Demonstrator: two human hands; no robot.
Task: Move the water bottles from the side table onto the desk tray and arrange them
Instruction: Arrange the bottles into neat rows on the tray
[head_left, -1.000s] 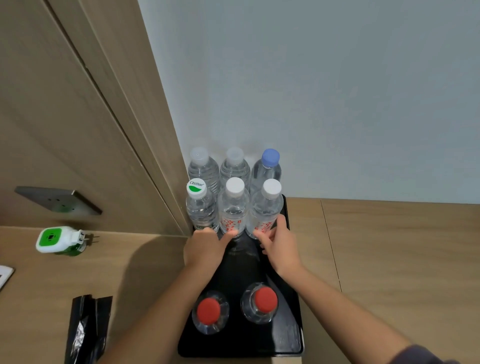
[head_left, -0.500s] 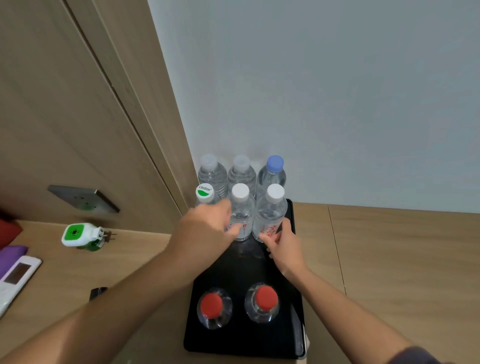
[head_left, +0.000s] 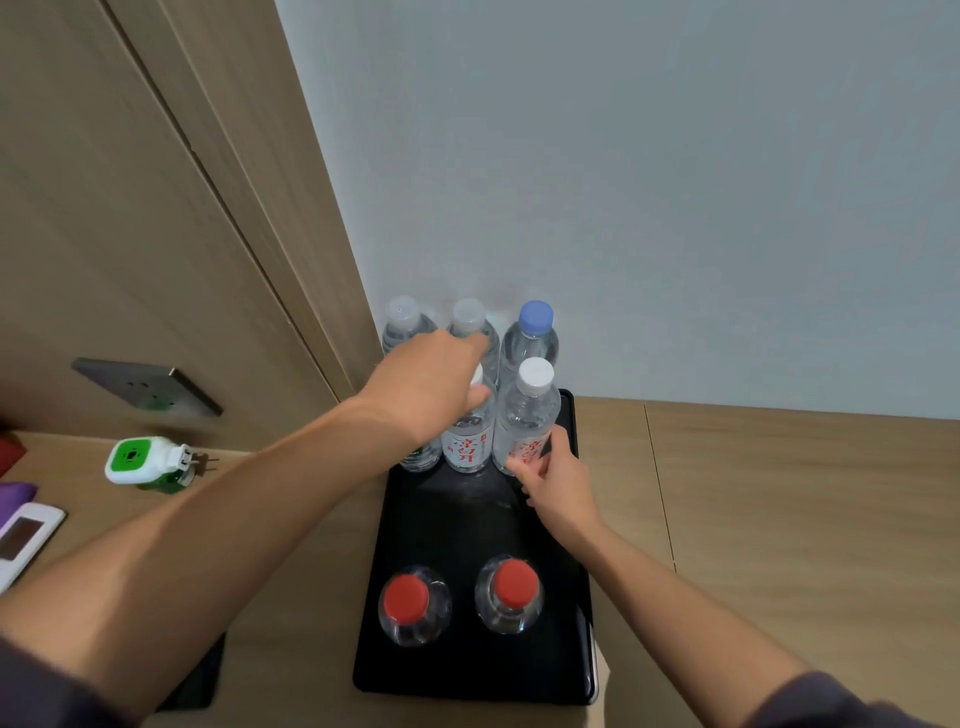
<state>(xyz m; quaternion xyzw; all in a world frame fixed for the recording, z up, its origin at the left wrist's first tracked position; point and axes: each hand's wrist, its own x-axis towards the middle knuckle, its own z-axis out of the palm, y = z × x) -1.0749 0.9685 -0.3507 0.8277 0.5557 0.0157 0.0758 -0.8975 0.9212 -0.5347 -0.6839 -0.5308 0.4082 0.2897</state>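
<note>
Black tray (head_left: 467, 670) sits on the wood worktop (head_left: 779, 519), far edge up by the wall. All bottles upright. Two red-cap bottles (head_left: 405, 605) stand side by side nr the tray's near edge, a gap btw them. A row of 3 runs across the tray's far end: green-label bottle (head_left: 418, 457) at the left (top hidden), mid white-cap bottle (head_left: 467, 447), and right white-cap bottle (head_left: 530, 410) by the far right corner, packed close. Behind them, by the wall, are 3 more: two clear-cap bottles (head_left: 402, 322) and a blue-cap bottle (head_left: 535, 332) (can't tell if these stand on the tray or just past its far edge).

Left hand (head_left: 431, 384) lies over the tops of the green-label & mid white-cap bottles, fingers curled, a bit of white cap showing btw finger and thumb. Can't tell whether its grip is clamped on either. Right hand (head_left: 558, 483) is low at the tray's far right corner, grip clamped on the btm of the right white-cap bottle, thumb on its right side, fingertips on its near face.

On the worktop left of the tray: green-and-white plug-in (head_left: 150, 462), white device (head_left: 26, 535) at the left edge w/ a purple thing (head_left: 15, 493) behind it, and a dark packet (head_left: 197, 680) nr the near edge, partly under the forearm. Socket plate (head_left: 150, 389) is on the wood panel above.
</note>
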